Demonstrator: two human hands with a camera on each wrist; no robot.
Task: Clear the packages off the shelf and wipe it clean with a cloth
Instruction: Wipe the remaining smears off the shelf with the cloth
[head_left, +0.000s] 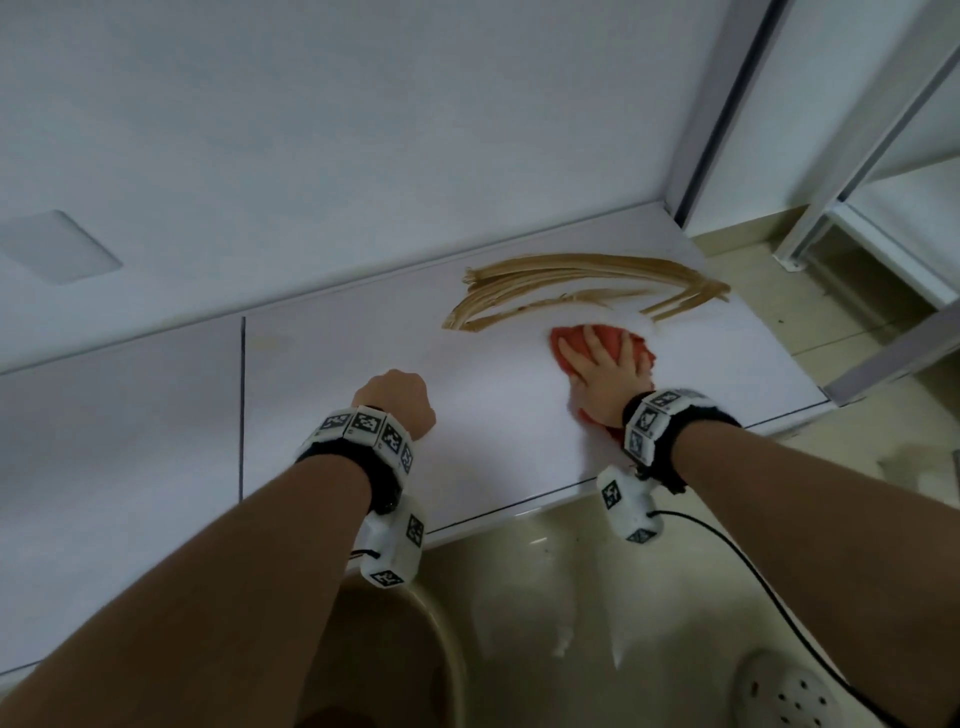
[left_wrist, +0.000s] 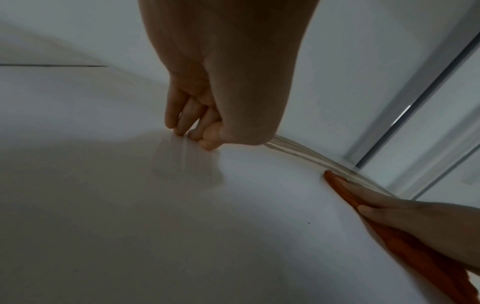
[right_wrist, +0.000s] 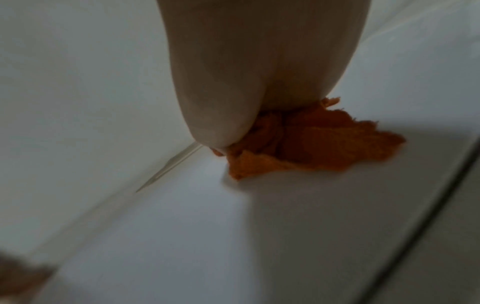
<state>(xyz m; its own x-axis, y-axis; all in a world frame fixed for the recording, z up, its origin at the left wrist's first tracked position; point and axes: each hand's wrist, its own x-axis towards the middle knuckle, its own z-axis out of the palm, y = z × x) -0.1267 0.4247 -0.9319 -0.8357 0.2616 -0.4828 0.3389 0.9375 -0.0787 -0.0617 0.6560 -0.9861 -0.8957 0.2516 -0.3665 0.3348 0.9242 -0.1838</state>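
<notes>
A white shelf carries a curved brown smear near its back right. Just in front of the smear lies an orange-red cloth. My right hand presses flat on it with fingers spread and straight. The left wrist view shows that cloth edge-on under the right fingers, with the smear behind. The cloth bunches under the palm in the right wrist view. My left hand is curled into a fist and holds nothing. Its fingertips touch the bare shelf. No packages are in view.
A dark seam splits the shelf at the left. A grey upright post stands at its back right corner, and another rack's frame stands beyond it. Below the front edge are a beige basin, a white clog and a black cable.
</notes>
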